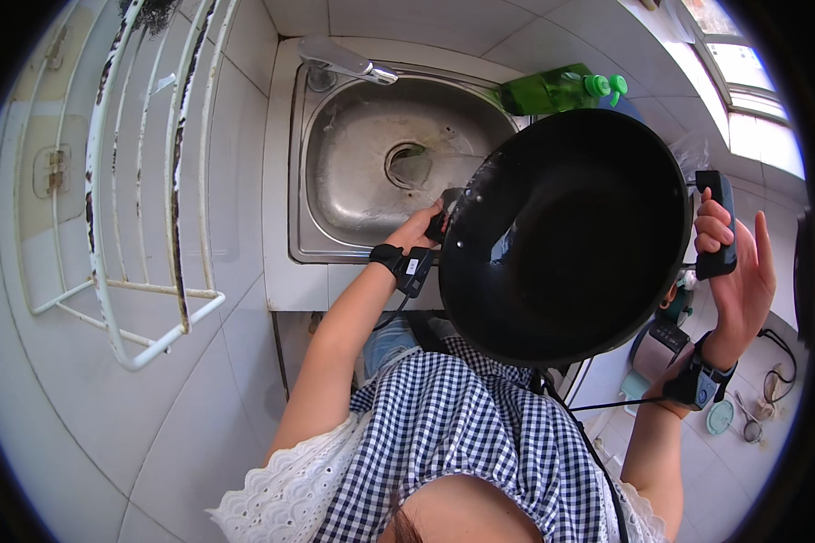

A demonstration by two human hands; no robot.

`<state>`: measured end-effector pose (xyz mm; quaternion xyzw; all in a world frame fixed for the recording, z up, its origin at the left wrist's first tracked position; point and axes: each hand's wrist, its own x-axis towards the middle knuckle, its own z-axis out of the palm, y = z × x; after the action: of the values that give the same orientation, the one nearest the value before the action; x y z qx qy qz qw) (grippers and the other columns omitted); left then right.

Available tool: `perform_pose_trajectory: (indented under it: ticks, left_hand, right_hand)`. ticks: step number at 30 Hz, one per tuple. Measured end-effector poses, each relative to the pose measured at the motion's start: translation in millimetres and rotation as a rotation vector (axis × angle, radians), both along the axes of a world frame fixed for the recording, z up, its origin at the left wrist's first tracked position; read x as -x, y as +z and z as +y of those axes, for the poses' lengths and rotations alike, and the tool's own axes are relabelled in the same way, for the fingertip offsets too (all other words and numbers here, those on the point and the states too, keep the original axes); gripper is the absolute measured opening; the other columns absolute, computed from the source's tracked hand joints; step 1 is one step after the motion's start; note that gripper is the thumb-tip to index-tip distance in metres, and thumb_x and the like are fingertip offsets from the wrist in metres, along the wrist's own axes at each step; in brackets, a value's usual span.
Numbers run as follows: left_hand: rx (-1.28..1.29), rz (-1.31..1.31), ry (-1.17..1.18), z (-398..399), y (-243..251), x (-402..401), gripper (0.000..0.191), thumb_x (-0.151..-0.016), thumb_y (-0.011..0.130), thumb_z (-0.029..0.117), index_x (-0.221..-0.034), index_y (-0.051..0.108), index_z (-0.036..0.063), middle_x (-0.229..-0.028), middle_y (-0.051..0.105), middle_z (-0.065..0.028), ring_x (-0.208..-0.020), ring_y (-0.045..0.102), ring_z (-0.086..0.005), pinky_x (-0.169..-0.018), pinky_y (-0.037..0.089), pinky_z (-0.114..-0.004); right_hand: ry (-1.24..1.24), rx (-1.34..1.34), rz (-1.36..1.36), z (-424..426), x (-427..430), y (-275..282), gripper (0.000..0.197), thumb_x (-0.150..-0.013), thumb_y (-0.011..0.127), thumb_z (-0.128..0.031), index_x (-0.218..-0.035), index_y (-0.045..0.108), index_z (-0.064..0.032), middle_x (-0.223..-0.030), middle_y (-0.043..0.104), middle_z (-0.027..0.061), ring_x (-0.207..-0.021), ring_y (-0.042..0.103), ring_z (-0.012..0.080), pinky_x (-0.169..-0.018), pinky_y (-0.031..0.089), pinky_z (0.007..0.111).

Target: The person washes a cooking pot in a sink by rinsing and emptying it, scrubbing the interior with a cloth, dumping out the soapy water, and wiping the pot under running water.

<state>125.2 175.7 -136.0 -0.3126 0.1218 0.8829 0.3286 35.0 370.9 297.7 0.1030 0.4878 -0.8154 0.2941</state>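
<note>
A large black wok [570, 244] is held up in front of me, tilted, its dark inside facing the camera. My left hand [421, 227] grips the handle [449, 203] on its left side, over the sink's near right part. Around the black handle [718, 227] at the opposite side, the fingers of my right hand [727, 251] are curled, one finger sticking out. Behind and left of the wok lies the stainless steel sink [339, 149] with a round drain [407, 165]. The wok hides the sink's right end.
A chrome faucet [346, 61] reaches over the sink's back left. A green pump bottle [557, 91] is behind the wok. On the left wall hangs a rusty white wire rack [176, 292]. At right are a small appliance [659, 346], a strainer [752, 429] and a round green lid [720, 416].
</note>
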Motion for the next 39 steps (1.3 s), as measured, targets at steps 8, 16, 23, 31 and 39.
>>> perform_pose_trajectory:
  ticks: [8,16,23,31,39]
  left_hand:
    - [-0.186,-0.039,-0.081,22,-10,-7,0.031,-0.09,0.04,0.029,-0.105,0.053,0.0042,-0.098,0.06,-0.0101,-0.088,0.059,-0.0206,-0.08,0.047,-0.038]
    - [-0.158,-0.055,-0.095,22,8,-2,0.033,-0.089,0.042,0.033,-0.101,0.053,0.0044,-0.093,0.06,-0.0078,-0.083,0.059,-0.0188,-0.075,0.049,-0.037]
    - [0.08,-0.084,-0.035,-25,25,-5,0.023,-0.086,0.05,0.032,-0.083,0.055,0.0095,-0.064,0.051,0.0017,-0.055,0.049,-0.0103,-0.054,0.048,-0.027]
    - [0.488,-0.036,0.169,-119,51,4,0.025,-0.088,0.048,0.023,-0.075,0.048,0.0019,-0.063,0.045,-0.0031,-0.044,0.037,-0.0074,-0.041,0.038,-0.02]
    - [0.79,-0.027,0.234,-180,77,17,0.022,-0.086,0.051,0.024,-0.078,0.048,0.0037,-0.065,0.048,-0.002,-0.044,0.042,-0.0108,-0.047,0.043,-0.029]
  right_hand:
    - [0.127,-0.074,0.119,-18,11,11,0.069,-0.088,0.04,-0.027,-0.129,-0.002,0.0097,-0.112,0.032,0.0147,-0.096,0.04,0.0195,-0.085,0.033,0.031]
    - [0.148,-0.111,0.173,-27,6,17,0.076,-0.086,0.045,-0.028,-0.129,-0.005,0.0099,-0.116,0.029,0.0161,-0.101,0.039,0.0217,-0.089,0.031,0.032]
    - [0.16,-0.088,0.159,7,-12,0,0.074,-0.082,0.051,-0.022,-0.126,0.005,0.015,-0.112,0.032,0.0145,-0.093,0.04,0.0169,-0.085,0.033,0.029]
    - [0.021,0.049,0.047,58,-13,-92,0.043,-0.092,0.034,-0.018,-0.121,0.025,0.0127,-0.099,0.042,0.0125,-0.08,0.044,0.0139,-0.077,0.038,0.026]
    - [0.029,-0.004,0.121,56,18,-166,0.027,-0.088,0.046,-0.013,-0.106,0.042,0.0064,-0.09,0.049,0.0073,-0.073,0.046,0.0087,-0.068,0.04,0.021]
